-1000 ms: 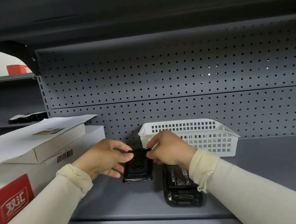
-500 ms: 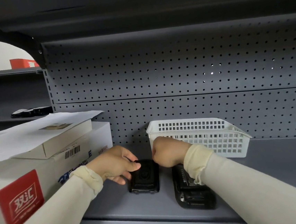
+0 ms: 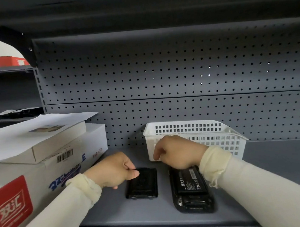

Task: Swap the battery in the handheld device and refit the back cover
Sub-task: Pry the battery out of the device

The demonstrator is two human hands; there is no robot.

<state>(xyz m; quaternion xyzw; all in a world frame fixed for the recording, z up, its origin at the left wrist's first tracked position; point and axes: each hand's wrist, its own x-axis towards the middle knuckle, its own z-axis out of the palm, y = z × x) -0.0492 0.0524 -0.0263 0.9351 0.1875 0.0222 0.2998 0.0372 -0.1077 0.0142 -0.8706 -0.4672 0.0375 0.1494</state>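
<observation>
On the shelf, the left hand pinched the back cover; the right hand, loosely curled and empty, hovered above the device's exposed battery, best lifted squarely.

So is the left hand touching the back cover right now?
Touching. In the head view the left hand has its thumb and fingertips on the top left corner of the back cover, which lies flat on the shelf.

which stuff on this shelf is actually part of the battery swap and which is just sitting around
Part of the job:
- handheld device, lying back-up and open
- battery seated in it
- back cover, flat on the shelf beside it
- left hand, touching the cover
- right hand

Just lying about:
- white basket
- stacked cartons
- paper sheet
</observation>
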